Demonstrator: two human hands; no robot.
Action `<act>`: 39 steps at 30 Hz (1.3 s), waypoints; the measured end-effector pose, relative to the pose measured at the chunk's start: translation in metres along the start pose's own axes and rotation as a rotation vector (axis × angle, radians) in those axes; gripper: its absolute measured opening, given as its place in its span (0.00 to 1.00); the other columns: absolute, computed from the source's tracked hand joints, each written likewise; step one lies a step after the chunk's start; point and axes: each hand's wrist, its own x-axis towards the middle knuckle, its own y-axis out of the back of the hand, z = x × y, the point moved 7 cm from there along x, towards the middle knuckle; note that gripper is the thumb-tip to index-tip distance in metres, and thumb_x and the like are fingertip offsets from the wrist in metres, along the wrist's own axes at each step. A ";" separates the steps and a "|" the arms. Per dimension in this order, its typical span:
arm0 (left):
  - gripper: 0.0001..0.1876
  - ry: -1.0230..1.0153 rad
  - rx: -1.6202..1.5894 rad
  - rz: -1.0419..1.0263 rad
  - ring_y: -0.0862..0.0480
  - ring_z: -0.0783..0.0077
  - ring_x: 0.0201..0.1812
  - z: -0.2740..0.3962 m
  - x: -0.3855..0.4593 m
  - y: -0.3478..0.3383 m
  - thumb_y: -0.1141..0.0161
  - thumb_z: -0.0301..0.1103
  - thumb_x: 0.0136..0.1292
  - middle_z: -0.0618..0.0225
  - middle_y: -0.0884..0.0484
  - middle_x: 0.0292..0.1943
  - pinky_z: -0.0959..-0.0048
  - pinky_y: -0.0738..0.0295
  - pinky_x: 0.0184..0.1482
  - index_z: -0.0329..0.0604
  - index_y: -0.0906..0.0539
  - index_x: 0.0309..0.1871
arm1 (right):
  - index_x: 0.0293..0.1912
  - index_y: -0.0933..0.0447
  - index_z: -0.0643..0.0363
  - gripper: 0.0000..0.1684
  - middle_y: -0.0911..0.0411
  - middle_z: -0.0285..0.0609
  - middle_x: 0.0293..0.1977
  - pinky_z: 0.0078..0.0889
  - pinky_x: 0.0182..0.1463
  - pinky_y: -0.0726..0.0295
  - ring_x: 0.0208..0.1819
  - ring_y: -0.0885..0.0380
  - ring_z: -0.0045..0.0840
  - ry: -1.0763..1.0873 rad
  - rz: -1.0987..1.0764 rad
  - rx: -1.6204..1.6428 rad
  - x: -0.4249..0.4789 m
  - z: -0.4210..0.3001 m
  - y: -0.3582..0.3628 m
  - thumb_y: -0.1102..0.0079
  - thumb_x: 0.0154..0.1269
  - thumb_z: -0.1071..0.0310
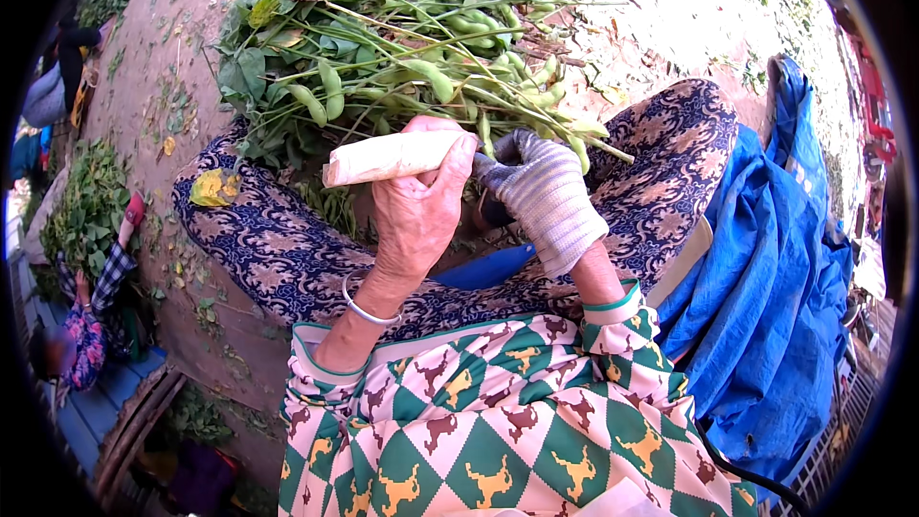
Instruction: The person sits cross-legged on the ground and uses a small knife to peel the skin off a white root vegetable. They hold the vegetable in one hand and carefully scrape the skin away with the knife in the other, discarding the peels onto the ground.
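My bare left hand [420, 208] is closed around a pale, thick cylinder [395, 156] that looks like a wooden handle. A metal bangle [370, 310] circles that wrist. In a striped knit glove, my right hand [542, 194] has its fingers curled, the tips close to my left thumb. A green pod [485, 135] hangs beside those gloved fingers; whether they grip it or a stem is hidden. Just beyond both hands lies a heap of cut soybean plants [431, 50], with plump green pods, stems and leaves.
Patterned trousers [287, 251] cover my folded legs, a yellow leaf [214, 187] on one. Something blue [484, 267] lies between them. At right is a crumpled blue tarpaulin [761, 287]. Another person [90, 323] is at far left by a plant pile [86, 212]. Leaf scraps litter the ground [208, 266].
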 end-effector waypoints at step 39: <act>0.07 -0.035 -0.172 -0.090 0.21 0.81 0.37 0.014 0.015 -0.007 0.39 0.27 0.63 0.70 0.18 0.35 0.79 0.26 0.43 0.37 0.23 0.42 | 0.39 0.21 0.66 0.21 0.23 0.43 0.25 0.29 0.33 0.27 0.28 0.25 0.24 0.050 -0.067 0.491 0.016 -0.003 0.025 0.37 0.61 0.54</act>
